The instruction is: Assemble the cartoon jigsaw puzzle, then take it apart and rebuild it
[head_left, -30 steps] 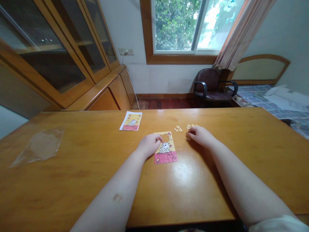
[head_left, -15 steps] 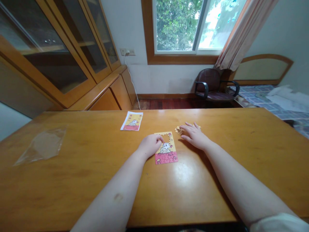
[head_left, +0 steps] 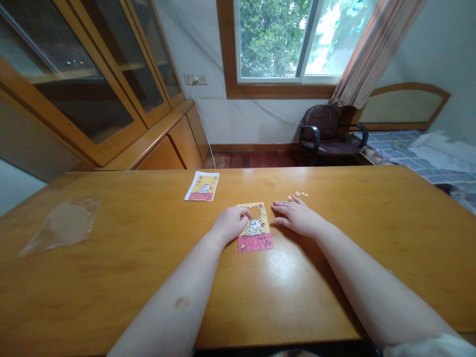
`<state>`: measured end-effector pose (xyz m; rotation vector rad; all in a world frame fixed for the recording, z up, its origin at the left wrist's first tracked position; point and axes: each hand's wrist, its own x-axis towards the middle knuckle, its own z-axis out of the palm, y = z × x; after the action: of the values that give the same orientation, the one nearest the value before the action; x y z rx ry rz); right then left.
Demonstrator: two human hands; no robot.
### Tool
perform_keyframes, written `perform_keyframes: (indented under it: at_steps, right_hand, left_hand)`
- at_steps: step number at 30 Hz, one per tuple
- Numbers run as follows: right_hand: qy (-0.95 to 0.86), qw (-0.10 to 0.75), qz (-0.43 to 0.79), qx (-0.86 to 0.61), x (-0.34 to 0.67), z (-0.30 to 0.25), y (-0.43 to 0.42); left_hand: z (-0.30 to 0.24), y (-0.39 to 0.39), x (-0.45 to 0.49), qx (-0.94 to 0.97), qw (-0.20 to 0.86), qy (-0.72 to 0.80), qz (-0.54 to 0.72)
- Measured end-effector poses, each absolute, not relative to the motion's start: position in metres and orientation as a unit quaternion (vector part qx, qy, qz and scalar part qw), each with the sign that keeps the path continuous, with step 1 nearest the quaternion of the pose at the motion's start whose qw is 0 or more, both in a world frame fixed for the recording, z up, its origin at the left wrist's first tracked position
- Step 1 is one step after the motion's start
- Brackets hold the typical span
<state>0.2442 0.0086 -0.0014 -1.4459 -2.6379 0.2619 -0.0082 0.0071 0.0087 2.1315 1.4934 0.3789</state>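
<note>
In the head view, a small rectangular jigsaw puzzle with a yellow top, a pink bottom band and a white cartoon animal lies flat on the glossy orange-brown wooden table, at the centre of the frame. Its upper edge looks unfinished, with gaps near the top.

The left hand rests on the puzzle's upper left corner. Its fingers are curled in loosely, and whether they pinch a piece I cannot tell.

The right hand lies palm down on the table, touching or just beside the puzzle's upper right edge. Its fingers are stretched out flat toward the left and grip nothing that shows.

A few loose tan puzzle pieces sit just above the right hand. A small printed picture card with the same yellow and pink design lies up and left of centre. A crumpled clear plastic bag lies at the far left.

The surface looks slick, so I judge that a sideways push from either hand could slide the assembled part and spring its joints. The flat right hand could also sweep the loose pieces away, or hide some beneath the palm.
</note>
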Motion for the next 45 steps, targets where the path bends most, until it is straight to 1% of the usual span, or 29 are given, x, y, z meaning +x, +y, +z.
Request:
perform_keyframes:
  at_steps: [4, 7, 12, 15, 22, 28, 31, 33, 37, 40, 42, 45]
  right_hand:
    - [-0.839, 0.086, 0.029, -0.537, 0.248, 0.004, 0.012]
    - [-0.83, 0.083, 0.015, -0.551, 0.25, 0.002, 0.017]
    - [-0.848, 0.093, 0.021, -0.521, 0.243, -0.007, 0.018]
    - [-0.84, 0.091, 0.023, -0.535, 0.239, -0.011, 0.02]
    - [-0.82, 0.081, 0.067, -0.563, 0.237, -0.011, 0.022]
    - [-0.827, 0.083, 0.103, -0.546, 0.236, -0.008, 0.017]
    - [-0.832, 0.092, 0.133, -0.531, 0.236, -0.004, 0.014]
    - [-0.826, 0.11, 0.174, -0.524, 0.237, -0.001, 0.012]
    - [-0.78, 0.19, 0.28, -0.526, 0.231, 0.005, 0.005]
    - [-0.738, 0.244, 0.324, -0.54, 0.219, 0.007, -0.004]
    - [-0.709, 0.238, 0.366, -0.553, 0.208, 0.006, -0.01]
    - [-0.682, 0.204, 0.399, -0.577, 0.193, -0.001, -0.016]
  left_hand:
    - [0.009, 0.006, -0.007, 0.781, 0.257, 0.552, 0.14]
    - [0.01, 0.006, -0.007, 0.781, 0.258, 0.551, 0.142]
    - [0.01, 0.006, -0.006, 0.785, 0.255, 0.546, 0.145]
    - [0.009, 0.007, -0.006, 0.785, 0.256, 0.545, 0.144]
    - [0.01, 0.006, -0.006, 0.783, 0.254, 0.55, 0.141]
    - [0.01, 0.006, -0.008, 0.783, 0.253, 0.549, 0.144]
    - [0.007, 0.007, -0.008, 0.783, 0.253, 0.548, 0.148]
    - [0.005, 0.007, -0.008, 0.783, 0.254, 0.546, 0.154]
    - [0.002, 0.007, -0.007, 0.787, 0.246, 0.535, 0.184]
    - [0.001, 0.007, -0.006, 0.797, 0.24, 0.517, 0.198]
    - [0.001, 0.008, -0.006, 0.8, 0.233, 0.515, 0.202]
    - [-0.001, 0.01, -0.008, 0.789, 0.217, 0.538, 0.205]
